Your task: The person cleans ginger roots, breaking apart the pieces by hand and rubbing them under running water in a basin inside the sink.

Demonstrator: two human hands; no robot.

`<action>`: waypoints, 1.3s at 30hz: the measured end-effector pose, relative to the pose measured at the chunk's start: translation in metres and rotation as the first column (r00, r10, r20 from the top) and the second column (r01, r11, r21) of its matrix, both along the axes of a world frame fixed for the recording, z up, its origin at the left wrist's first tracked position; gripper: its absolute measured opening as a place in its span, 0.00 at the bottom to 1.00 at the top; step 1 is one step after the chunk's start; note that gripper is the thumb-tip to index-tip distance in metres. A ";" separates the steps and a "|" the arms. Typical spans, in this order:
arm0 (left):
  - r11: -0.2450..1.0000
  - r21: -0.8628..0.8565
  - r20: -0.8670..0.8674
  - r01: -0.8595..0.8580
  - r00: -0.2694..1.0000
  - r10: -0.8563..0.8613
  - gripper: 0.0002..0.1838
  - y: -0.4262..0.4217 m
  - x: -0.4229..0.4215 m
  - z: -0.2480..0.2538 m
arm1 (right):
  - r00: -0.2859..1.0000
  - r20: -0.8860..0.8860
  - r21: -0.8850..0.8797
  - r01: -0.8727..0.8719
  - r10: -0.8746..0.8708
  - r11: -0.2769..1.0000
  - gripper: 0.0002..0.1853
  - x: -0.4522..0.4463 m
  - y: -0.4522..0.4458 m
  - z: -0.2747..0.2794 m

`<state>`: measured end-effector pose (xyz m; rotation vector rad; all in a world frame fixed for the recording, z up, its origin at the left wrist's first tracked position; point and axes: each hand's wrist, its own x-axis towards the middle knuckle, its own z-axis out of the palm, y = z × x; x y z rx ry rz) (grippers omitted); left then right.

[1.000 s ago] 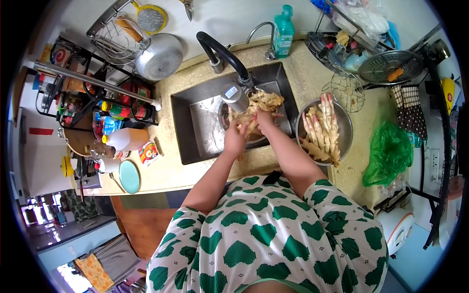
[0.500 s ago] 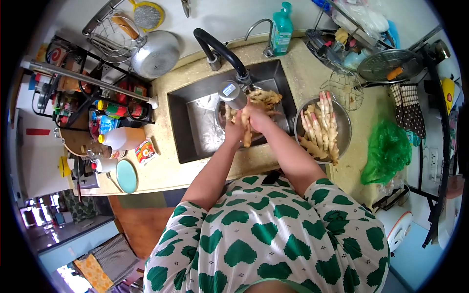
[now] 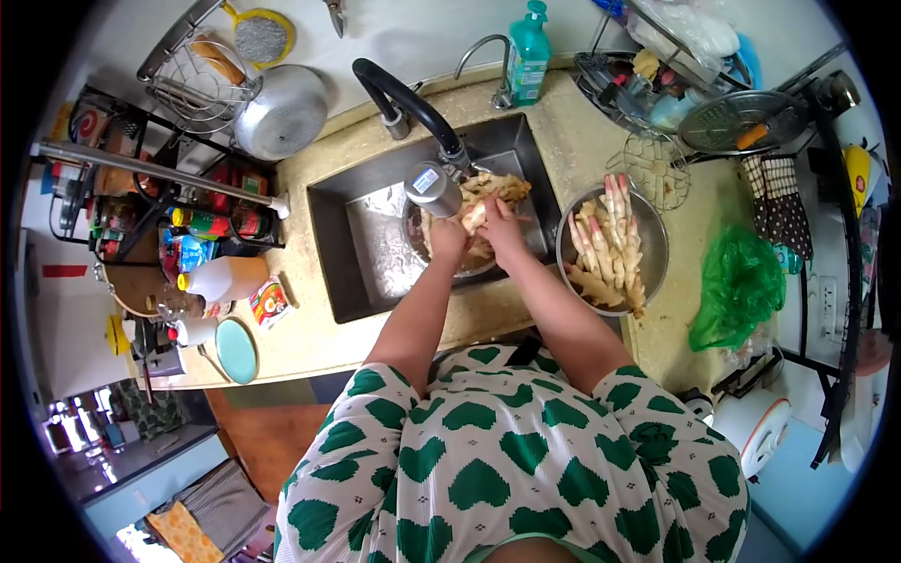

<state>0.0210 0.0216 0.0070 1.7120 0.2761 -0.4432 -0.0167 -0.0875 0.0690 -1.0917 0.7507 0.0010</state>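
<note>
Both hands are in the sink (image 3: 353, 206), over a metal bowl (image 3: 409, 233) heaped with ginger roots (image 3: 508, 188). My left hand (image 3: 450, 238) is closed round the near left end of a pale ginger root (image 3: 476, 219), just below the grey tap head (image 3: 434, 190). On the same root, the fingers of my right hand (image 3: 503, 233) are wrapped from the right. Part of the root and most fingertips are hidden. To the right of the sink, another metal bowl (image 3: 664, 249) holds several ginger roots with pink-tipped stems (image 3: 608, 246).
A black tap (image 3: 405, 98) arches over the sink; a thin steel tap (image 3: 500, 94) and green bottle (image 3: 528, 58) stand behind. A green plastic bag (image 3: 737, 291) and wire stand (image 3: 662, 169) lie right. Left are a jug (image 3: 225, 279) and a turquoise oval board (image 3: 236, 351).
The ginger root hung downward between my hands; now it lies higher and across, nearer the tap head. My right hand has turned round it. The whole view has shifted slightly.
</note>
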 end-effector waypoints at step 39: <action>0.961 -0.247 -0.052 0.123 0.989 -0.140 0.28 0.026 -0.032 0.041 | 0.871 0.033 -0.866 -0.221 0.490 0.450 0.15 -0.003 -0.018 0.010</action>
